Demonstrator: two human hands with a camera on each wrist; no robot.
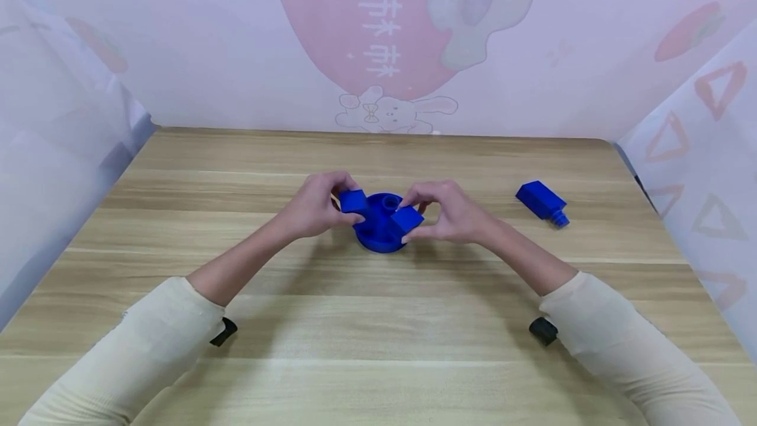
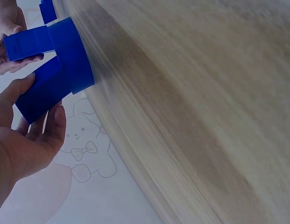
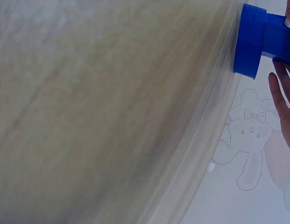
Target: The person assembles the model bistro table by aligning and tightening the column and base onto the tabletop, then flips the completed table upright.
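Note:
A round blue base (image 1: 378, 246) with a raised rim stands on the table, a round threaded hole showing at its far side. My left hand (image 1: 316, 208) pinches a blue rectangular block (image 1: 353, 200) between thumb and fingers over the base's left part. In the left wrist view this block (image 2: 42, 91) tilts, its lower end behind the base's rim (image 2: 75, 58). On the right side, my right hand (image 1: 452, 212) grips a second blue block (image 1: 407, 219) by its sides. That block rises from the base in the right wrist view; its lower end is hidden.
A third blue block (image 1: 541, 200) with a threaded screw end lies on the wooden table (image 1: 378, 334), right of the hands. Behind the table is a printed backdrop (image 1: 207, 38) with a rabbit drawing. White panels flank both sides.

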